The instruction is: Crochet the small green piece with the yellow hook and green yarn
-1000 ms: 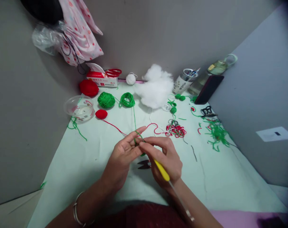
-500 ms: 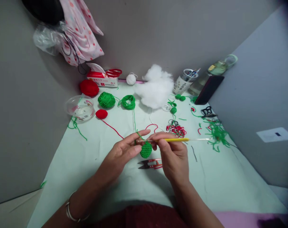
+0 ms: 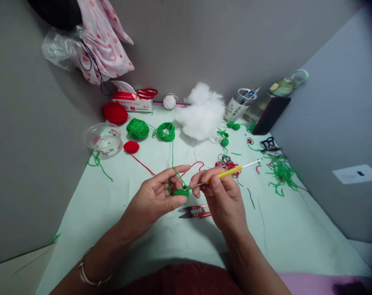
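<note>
Between thumb and fingers, my left hand pinches a small green crocheted piece. Green yarn runs over its raised index finger and back to a wound green yarn coil. My right hand grips a crochet hook by its yellow handle. The hook's thin metal tip points left and touches the piece's upper edge; whether it sits inside a stitch I cannot tell. Below the hands lie thread snips with orange handles, partly covered by my right hand.
A green yarn ball, red ball, plastic bowl and tissue box stand at back left. White stuffing lies at the back. A pen cup, phone and green yarn scraps are on the right.
The green piece has tipped from facing me to nearly edge-on and shifted slightly left. The hook has tilted, its handle end rising and its tip drawing right. The left fingers have curled around the piece.
</note>
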### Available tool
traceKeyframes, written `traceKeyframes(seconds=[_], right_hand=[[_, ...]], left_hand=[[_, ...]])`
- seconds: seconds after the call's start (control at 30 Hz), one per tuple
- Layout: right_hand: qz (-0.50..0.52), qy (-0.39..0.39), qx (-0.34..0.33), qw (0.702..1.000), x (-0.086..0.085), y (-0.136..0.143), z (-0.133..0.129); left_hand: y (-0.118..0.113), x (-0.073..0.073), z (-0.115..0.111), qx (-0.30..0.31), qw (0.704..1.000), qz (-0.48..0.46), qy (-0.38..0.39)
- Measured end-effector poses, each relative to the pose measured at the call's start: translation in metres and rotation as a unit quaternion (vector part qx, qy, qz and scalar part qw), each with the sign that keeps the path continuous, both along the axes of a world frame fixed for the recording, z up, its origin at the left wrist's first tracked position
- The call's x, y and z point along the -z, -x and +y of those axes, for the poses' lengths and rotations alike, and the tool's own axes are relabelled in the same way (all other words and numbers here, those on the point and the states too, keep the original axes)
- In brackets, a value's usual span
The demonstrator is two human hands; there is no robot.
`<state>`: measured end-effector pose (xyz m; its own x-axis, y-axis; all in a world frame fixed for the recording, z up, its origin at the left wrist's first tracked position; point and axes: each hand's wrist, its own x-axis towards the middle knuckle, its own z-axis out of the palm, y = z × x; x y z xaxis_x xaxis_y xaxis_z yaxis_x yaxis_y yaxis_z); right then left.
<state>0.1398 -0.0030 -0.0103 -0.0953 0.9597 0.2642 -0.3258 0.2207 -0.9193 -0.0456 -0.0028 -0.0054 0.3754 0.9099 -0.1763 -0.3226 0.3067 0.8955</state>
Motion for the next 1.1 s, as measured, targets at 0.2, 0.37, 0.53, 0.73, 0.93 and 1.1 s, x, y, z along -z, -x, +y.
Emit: traceKeyframes(seconds=[0.2,0.37,0.53,0.73,0.93,1.1], right_hand=[[-0.139,-0.092,0.051,0.985,-0.005,-0.004,-0.008],[-0.29,-0.254,0.084,0.919,-0.004,-0.003,-0.015],[-0.369,-0.326,0.122,0.862,0.0,-0.001,-0.019],[-0.265,-0.3,0.086,0.913,0.004,-0.003,-0.012],[-0.206,-0.224,0.075,0.95,0.009,-0.001,-0.007],[-0.193,-0.171,0.07,0.964,0.009,-0.001,-0.006]], left_hand=[[0.001,-0.001,-0.002,-0.017,0.997,0.063,-0.036],[-0.006,-0.006,-0.003,-0.072,0.987,0.133,-0.056],[-0.013,-0.008,-0.005,-0.138,0.962,0.199,-0.13],[-0.013,-0.003,-0.007,-0.175,0.916,0.269,-0.24],[-0.008,0.001,-0.004,-0.173,0.918,0.275,-0.226],[-0.003,-0.002,0.0,-0.16,0.912,0.293,-0.238]])
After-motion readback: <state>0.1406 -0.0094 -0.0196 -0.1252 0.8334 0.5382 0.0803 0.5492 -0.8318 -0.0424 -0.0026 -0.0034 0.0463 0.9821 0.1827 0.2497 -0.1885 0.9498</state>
